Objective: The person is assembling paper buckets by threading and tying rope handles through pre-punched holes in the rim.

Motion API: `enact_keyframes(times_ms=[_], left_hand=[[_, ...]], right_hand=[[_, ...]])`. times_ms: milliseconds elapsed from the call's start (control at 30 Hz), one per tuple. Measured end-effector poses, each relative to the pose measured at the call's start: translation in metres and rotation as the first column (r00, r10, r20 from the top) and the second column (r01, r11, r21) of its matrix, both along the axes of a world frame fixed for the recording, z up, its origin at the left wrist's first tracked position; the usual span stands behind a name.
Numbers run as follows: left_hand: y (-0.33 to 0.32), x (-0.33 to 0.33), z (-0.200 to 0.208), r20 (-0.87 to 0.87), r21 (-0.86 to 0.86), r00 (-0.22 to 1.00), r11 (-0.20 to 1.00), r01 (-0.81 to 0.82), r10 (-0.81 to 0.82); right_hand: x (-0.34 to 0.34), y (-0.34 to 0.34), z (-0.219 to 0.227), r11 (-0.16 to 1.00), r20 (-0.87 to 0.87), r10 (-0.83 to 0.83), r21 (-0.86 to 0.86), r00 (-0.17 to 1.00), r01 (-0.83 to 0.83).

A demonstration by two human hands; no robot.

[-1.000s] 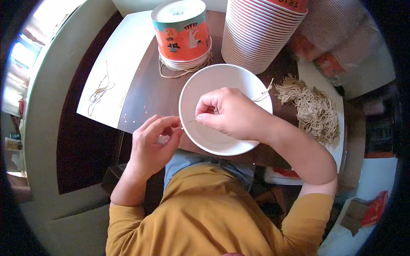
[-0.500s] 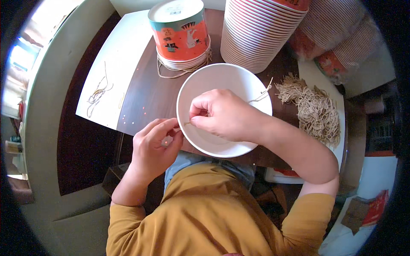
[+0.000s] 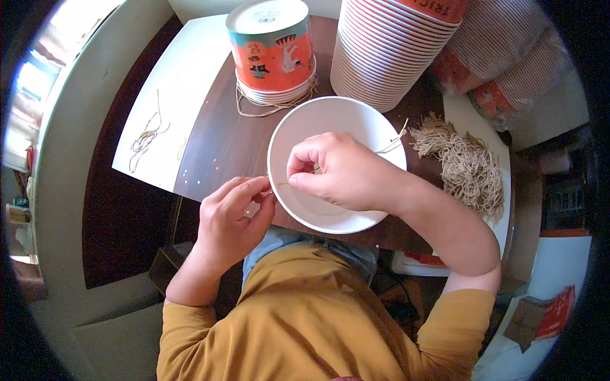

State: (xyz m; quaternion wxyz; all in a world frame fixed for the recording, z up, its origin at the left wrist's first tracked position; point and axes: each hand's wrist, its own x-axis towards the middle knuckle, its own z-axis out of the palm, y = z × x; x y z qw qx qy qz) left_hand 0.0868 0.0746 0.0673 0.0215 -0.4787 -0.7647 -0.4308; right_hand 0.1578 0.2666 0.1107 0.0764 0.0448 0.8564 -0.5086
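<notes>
String (image 3: 283, 184) runs crosswise inside the white bucket (image 3: 356, 117), from its left wall to my right hand (image 3: 340, 168), which pinches it; my left hand (image 3: 230, 214) curls outside that wall, grip unclear.

Bright light (image 3: 79, 20) glares at left; the tabletop (image 3: 236, 147) is brown.

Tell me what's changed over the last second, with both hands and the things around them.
Very little: the right hand, pinching the cord, has edged slightly toward the left wall of the white bucket. Nothing was visibly grasped or released. The left hand stays outside that wall; the upturned orange bucket, tall stack and cord bundle stayed put.
</notes>
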Motion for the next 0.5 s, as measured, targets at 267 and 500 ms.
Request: enact_keyframes(times_ms=[267, 500], left_hand=[[0.0001, -0.0005, -0.0001, -0.004, -0.004, 1.000, 1.000, 0.000, 0.000], [-0.0007, 0.0003, -0.0009, 0.007, 0.010, 1.000, 1.000, 0.010, -0.010]], right_hand=[[-0.0021, 0.0019, -0.0065, 0.994, 0.018, 0.067, 0.083, 0.998, -0.069], [-0.0026, 0.0009, -0.0060, 0.991, -0.008, 0.079, 0.109, 0.997, -0.077]])
